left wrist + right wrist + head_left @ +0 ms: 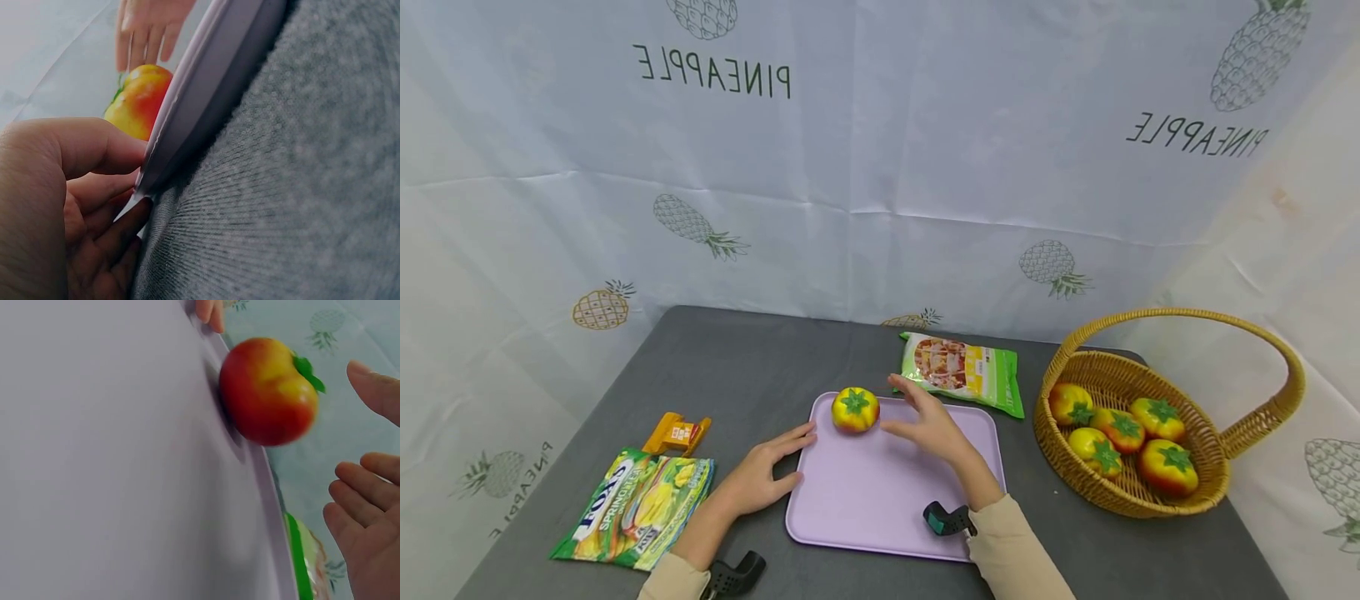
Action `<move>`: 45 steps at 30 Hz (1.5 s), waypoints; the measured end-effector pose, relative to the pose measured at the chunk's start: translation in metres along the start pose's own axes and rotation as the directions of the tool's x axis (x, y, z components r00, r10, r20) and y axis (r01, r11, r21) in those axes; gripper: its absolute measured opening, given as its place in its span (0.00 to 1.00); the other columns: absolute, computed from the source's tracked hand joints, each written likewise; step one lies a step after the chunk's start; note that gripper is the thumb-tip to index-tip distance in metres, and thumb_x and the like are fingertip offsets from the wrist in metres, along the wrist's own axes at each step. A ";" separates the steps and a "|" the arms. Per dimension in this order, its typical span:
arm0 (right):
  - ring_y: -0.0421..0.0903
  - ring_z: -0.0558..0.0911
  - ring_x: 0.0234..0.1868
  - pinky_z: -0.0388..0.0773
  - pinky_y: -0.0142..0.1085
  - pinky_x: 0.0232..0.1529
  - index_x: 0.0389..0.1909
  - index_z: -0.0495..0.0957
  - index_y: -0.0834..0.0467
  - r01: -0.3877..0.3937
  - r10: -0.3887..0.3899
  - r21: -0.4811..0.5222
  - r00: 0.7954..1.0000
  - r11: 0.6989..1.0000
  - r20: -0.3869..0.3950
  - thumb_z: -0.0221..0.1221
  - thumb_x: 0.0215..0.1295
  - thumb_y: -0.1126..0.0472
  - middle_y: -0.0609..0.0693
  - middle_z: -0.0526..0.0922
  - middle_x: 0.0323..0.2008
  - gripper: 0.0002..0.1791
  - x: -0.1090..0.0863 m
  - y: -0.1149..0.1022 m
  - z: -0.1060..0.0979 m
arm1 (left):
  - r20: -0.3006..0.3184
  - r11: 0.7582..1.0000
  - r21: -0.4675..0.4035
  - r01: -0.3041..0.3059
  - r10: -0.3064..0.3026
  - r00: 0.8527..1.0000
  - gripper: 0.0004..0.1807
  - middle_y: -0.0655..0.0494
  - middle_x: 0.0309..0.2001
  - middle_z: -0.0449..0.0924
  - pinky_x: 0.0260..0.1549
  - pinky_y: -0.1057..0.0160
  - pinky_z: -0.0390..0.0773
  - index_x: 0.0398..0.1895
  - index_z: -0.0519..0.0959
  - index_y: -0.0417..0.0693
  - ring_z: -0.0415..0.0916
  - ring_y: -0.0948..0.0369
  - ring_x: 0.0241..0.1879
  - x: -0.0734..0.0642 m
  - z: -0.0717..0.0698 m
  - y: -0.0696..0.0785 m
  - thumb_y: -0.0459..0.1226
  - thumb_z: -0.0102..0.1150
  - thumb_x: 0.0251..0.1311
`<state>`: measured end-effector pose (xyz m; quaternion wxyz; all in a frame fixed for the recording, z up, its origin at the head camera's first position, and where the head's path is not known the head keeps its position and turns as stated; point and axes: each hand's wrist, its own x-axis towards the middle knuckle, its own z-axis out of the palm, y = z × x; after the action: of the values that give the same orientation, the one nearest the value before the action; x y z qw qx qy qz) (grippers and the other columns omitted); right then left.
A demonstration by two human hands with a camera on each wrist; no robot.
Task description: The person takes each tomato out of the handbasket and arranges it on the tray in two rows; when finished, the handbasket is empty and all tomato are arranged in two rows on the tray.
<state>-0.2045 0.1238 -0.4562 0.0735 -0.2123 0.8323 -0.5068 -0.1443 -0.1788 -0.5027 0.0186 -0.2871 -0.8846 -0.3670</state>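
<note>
A yellow-red toy persimmon (pixel 854 410) with a green leafy top sits at the far left corner of a lilac tray (pixel 865 508). My left hand (pixel 763 471) lies beside the tray's left side, thumb and fingertips right at the rim. In the left wrist view, the left thumb (pixel 119 150) meets the rim, with relaxed fingers lower down. Over the tray, just right of the persimmon, my right hand (pixel 928 421) holds nothing. Its thumb and fingers are spread apart, and the right wrist view shows a gap between them and the persimmon (pixel 269 392).
At the right stands a wicker basket (pixel 1052 446) with a tall handle and several similar persimmons. Behind the tray lies a green food packet (pixel 962 368). To the left are a green-yellow FOX'S bag (pixel 632 508) and a small orange packet (pixel 677 434). A pineapple-print cloth (pixel 850 167) hangs behind the table.
</note>
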 end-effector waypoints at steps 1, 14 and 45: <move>0.50 0.63 0.70 0.59 0.45 0.69 0.70 0.58 0.59 -0.003 0.003 -0.002 1.000 1.000 -0.006 0.67 0.55 0.57 0.54 0.64 0.69 0.43 -0.004 -0.001 -0.004 | 0.002 1.000 -0.002 0.002 -0.002 1.000 0.29 0.54 0.68 0.66 0.58 0.48 0.70 0.64 0.72 0.47 0.65 0.52 0.66 0.000 0.000 0.000 0.35 0.60 0.54; 0.53 0.62 0.70 0.59 0.37 0.68 0.70 0.60 0.60 0.027 -0.042 -0.121 0.991 0.992 -0.129 0.65 0.57 0.54 0.56 0.63 0.69 0.41 -0.059 -0.001 -0.069 | -0.009 1.000 -0.009 -0.005 0.005 1.000 0.29 0.52 0.68 0.66 0.58 0.47 0.70 0.63 0.72 0.45 0.65 0.50 0.66 -0.001 -0.001 0.001 0.35 0.60 0.54; 0.29 0.64 0.64 0.61 0.11 0.47 0.72 0.55 0.59 -0.159 0.092 -0.381 0.978 0.911 -0.189 0.55 0.67 0.55 0.66 0.62 0.67 0.35 -0.128 0.007 -0.237 | 0.004 0.999 -0.001 0.034 -0.034 0.999 0.29 0.55 0.68 0.65 0.59 0.47 0.69 0.63 0.72 0.48 0.64 0.52 0.66 0.000 0.001 0.003 0.34 0.60 0.54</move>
<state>-0.1716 0.3739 -0.3618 -0.0084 -0.1254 0.9322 -0.3393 -0.1421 -0.1769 -0.5012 0.0105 -0.2726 -0.8892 -0.3674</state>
